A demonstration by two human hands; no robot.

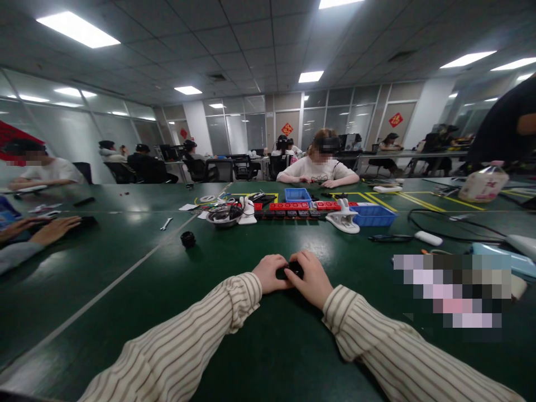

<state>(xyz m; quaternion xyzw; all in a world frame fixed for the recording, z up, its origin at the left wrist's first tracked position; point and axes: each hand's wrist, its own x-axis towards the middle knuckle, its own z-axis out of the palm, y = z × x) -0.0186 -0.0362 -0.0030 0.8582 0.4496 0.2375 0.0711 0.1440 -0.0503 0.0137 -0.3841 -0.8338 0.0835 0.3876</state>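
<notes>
A small black round object (296, 268) sits low over the green table between my two hands, partly covered by fingers. My right hand (310, 277) curls around it from the right, thumb and fingers closed on it. My left hand (270, 273) meets it from the left with bent fingers, its fingertips at the object's edge. Exactly what the object is cannot be made out. To the left, apart from both hands, a black ribbed cylindrical part (188, 239) stands on the table. Farther left lies a small wrench (166, 224).
Beyond my hands are a metal bowl (224, 218) of cables, a red power strip (288, 206), a white clamp stand (343, 218) and a blue bin (374, 215). Cables and a white case (428, 238) lie right. A co-worker's hand (58, 229) is at left; another person sits opposite.
</notes>
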